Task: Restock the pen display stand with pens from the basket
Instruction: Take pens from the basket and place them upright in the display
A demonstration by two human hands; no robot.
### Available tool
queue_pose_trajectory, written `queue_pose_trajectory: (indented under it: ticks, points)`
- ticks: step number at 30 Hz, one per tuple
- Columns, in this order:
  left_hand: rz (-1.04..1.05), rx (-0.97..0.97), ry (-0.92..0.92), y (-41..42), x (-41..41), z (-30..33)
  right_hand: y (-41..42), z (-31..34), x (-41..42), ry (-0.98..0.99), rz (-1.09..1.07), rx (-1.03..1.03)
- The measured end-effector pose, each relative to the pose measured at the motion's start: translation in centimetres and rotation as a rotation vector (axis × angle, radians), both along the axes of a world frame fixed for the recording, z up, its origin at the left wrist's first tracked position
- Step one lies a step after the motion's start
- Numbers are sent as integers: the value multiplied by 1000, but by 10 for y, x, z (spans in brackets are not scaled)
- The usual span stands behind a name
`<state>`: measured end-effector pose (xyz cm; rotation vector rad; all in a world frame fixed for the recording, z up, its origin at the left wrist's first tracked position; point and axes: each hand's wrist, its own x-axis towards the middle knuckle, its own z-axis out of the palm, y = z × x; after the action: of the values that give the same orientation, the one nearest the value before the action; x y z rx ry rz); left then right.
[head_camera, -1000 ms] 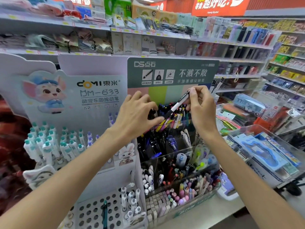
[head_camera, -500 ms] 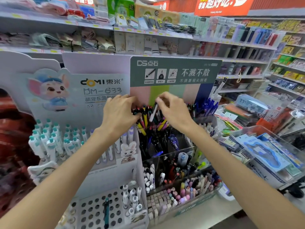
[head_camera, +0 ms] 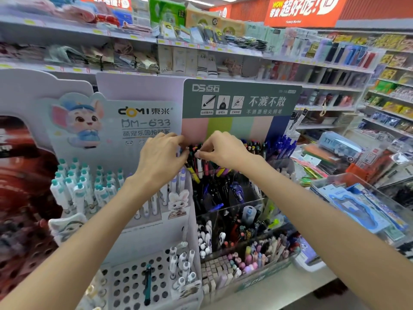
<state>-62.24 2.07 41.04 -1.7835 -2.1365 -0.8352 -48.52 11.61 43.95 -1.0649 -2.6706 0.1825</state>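
The pen display stand has a green header board and tiered clear bins full of pens. Its top row of pens stands upright. My right hand pinches the top of a white-barrelled pen that stands in the left part of that row. My left hand is just beside it, with its thumb and curled fingers on the neighbouring pen tops at the row's left end. The fingertips of both hands nearly meet. No basket is clearly in view.
A white cardboard stand with teal-capped pens adjoins on the left, with a perforated tray below. Lower bins hold markers and erasers. A white tub and a clear box sit on the right. Store shelves rise behind.
My right hand carried the white pen from high on the right down and left into the top row. My left hand shifted left with it and stays on the pens.
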Motion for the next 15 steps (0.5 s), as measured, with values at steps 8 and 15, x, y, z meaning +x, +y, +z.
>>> queue_pose_trajectory:
  ticks: [8,15]
  points:
    - [-99,139,-164,-9,42,11,-15,-20,65,250,64,114]
    - [-431,-80,-242,31,167,-16,-48,-60,227,349,-343,-221]
